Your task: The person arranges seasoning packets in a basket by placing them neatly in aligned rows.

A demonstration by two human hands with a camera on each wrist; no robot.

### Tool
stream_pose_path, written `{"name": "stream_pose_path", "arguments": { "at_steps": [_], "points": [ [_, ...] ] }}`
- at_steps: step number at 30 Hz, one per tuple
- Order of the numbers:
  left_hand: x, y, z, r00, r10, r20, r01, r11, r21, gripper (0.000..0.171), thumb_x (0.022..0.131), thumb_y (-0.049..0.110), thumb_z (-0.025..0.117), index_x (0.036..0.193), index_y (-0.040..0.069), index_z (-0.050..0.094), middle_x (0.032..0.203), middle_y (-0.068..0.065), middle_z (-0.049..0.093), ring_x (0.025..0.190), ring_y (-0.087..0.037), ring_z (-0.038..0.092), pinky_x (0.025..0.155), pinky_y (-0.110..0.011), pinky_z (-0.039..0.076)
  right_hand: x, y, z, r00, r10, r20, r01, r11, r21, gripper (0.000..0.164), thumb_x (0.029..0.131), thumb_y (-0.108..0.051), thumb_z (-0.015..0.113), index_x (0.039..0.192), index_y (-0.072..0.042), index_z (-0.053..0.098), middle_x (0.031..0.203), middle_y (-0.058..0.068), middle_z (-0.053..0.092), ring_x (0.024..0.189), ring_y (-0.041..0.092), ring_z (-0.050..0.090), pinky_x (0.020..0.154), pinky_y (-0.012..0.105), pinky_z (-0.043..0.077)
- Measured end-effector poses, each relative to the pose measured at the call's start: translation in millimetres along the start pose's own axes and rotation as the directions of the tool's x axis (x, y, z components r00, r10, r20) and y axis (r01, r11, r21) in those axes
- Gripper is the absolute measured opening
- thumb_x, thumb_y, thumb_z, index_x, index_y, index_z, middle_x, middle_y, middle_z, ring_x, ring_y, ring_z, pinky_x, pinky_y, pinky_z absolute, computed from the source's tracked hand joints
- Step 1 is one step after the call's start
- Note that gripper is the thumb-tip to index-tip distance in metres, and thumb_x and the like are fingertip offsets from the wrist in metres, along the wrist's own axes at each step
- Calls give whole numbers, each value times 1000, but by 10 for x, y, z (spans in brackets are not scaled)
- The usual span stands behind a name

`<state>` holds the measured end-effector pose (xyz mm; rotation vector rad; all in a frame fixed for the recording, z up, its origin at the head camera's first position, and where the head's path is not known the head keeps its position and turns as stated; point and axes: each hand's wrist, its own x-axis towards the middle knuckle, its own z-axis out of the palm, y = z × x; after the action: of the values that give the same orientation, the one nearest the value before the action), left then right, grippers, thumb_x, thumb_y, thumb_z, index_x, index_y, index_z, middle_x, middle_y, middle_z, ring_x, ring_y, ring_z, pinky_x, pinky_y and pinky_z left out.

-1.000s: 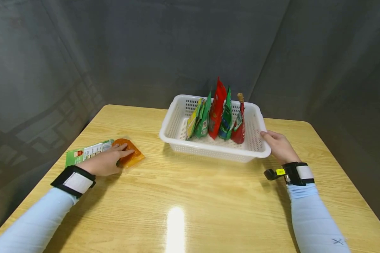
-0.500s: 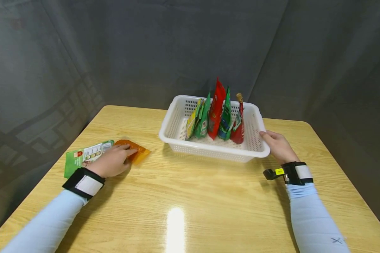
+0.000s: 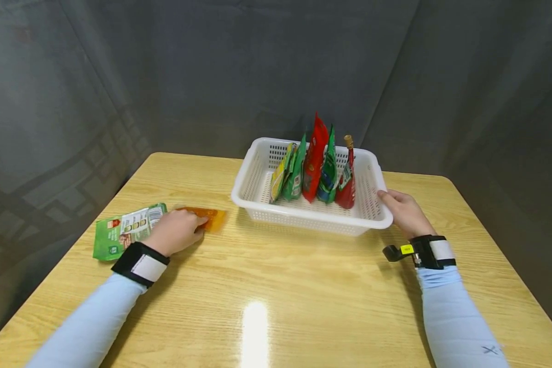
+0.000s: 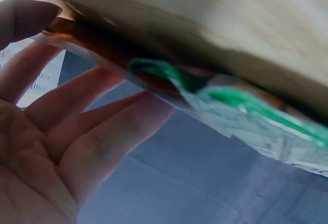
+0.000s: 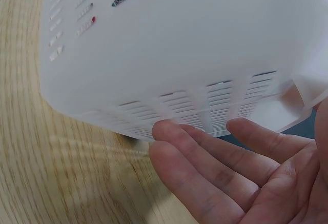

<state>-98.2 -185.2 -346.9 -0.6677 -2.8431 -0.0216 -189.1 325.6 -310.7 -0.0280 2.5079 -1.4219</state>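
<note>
At the left of the table, my left hand [image 3: 178, 232] pinches a flat, clear-plastic packet with orange contents [image 3: 217, 220]. In the left wrist view the thumb lies on one side of the packet and the spread fingers on the other. A green food pouch [image 3: 112, 237] lies flat just left of that hand. My right hand [image 3: 407, 213] holds the right end of a white plastic basket [image 3: 310, 220], thumb over its rim. The right wrist view shows the fingers [image 5: 200, 183] extended along the basket's slotted outer wall.
Upright in the basket stand a yellow pouch [image 3: 279, 179], green pouches [image 3: 296, 176], a tall red pouch [image 3: 315, 163] and a red bottle-shaped pouch [image 3: 347, 189]. Dark cloth [image 3: 276, 76] hangs behind the wooden table [image 3: 322, 296].
My left hand has moved right, carrying the orange packet off the green pouch's side; the packet now looks narrower and tilted. More of the green pouch shows. Right hand and basket stay put.
</note>
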Motion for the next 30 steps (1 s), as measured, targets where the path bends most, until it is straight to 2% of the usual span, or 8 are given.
{"name": "stream_pose_path", "arguments": {
  "at_steps": [5, 10, 17, 21, 26, 30],
  "points": [
    [37, 44, 28, 999, 9, -38, -7, 999, 52, 7, 77, 7, 75, 84, 6, 72, 64, -7, 61, 56, -26, 60, 60, -50, 51, 0, -1, 3, 1000, -4, 2, 4, 1000, 1, 78, 102, -59, 36, 157, -4, 24, 148, 28, 40, 121, 42, 47, 98, 55, 43],
    [68, 58, 49, 997, -17, -73, 23, 997, 79, 9, 76, 4, 76, 76, 7, 67, 63, -8, 59, 57, -29, 61, 58, -49, 50, -9, -5, -4, 1000, -9, -3, 9, 1000, -1, 79, 101, -60, 37, 157, -4, 25, 148, 28, 40, 120, 42, 48, 99, 56, 42],
    [73, 85, 43, 988, -119, -94, 124, 991, 53, 7, 79, -3, 72, 81, 1, 67, 64, -12, 58, 56, -30, 59, 51, -48, 50, -17, -14, -7, 1000, -25, 4, 25, 1000, -9, 78, 102, -58, 36, 156, -3, 26, 146, 29, 42, 119, 41, 49, 93, 50, 46],
    [75, 81, 19, 976, -191, -107, 193, 981, 12, 8, 83, -4, 68, 89, 0, 69, 66, -15, 60, 53, -29, 56, 47, -47, 47, -5, -12, -20, 999, -38, 8, 38, 999, -9, 77, 103, -57, 36, 156, -2, 26, 145, 29, 42, 118, 41, 50, 89, 44, 48],
    [78, 42, 4, 951, -260, -166, 255, 966, -51, 17, 83, -4, 68, 99, -1, 71, 75, -21, 67, 53, -31, 57, 46, -48, 45, 4, 7, -37, 999, -49, 9, 49, 999, -11, 76, 103, -56, 36, 155, -1, 27, 145, 30, 43, 117, 40, 50, 84, 38, 50],
    [61, 1, -18, 925, -327, -194, 314, 945, -94, 24, 85, -2, 71, 109, -3, 70, 83, -26, 69, 53, -34, 59, 48, -49, 47, -2, 8, -22, 999, -43, 9, 43, 999, -6, 78, 102, -57, 37, 155, -1, 27, 145, 30, 42, 117, 41, 50, 88, 43, 49]
  ]
}}
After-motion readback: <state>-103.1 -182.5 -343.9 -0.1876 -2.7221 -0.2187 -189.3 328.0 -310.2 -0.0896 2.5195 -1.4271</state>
